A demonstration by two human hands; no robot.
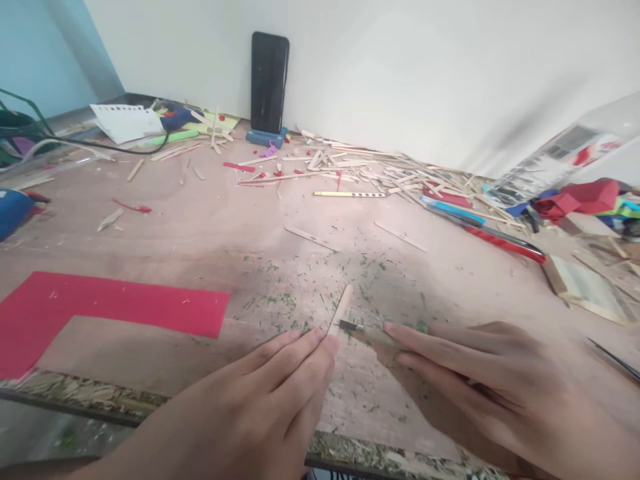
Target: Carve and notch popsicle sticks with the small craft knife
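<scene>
My left hand (pixel 270 390) lies over a wooden craft stick (pixel 342 305), its fingertips pinning the stick to the tabletop. The stick's far end sticks out past the fingers, pointing away from me. Between the fingers of my right hand (pixel 480 387) is a craft knife (pixel 354 326), held low over the table. Its tip meets the right edge of the stick just beyond my left fingertips; how deep the blade goes cannot be made out. Small green shavings (pixel 280 300) are scattered around both hands.
Red paper (pixel 150 307) lies at the left. Two thin sticks (pixel 400 236) lie ahead, with a heap of sticks (pixel 360 163) and a yellow pencil (pixel 350 194) beyond. A phone (pixel 269 83) stands by the wall. A plastic bottle (pixel 565 153) leans at the right.
</scene>
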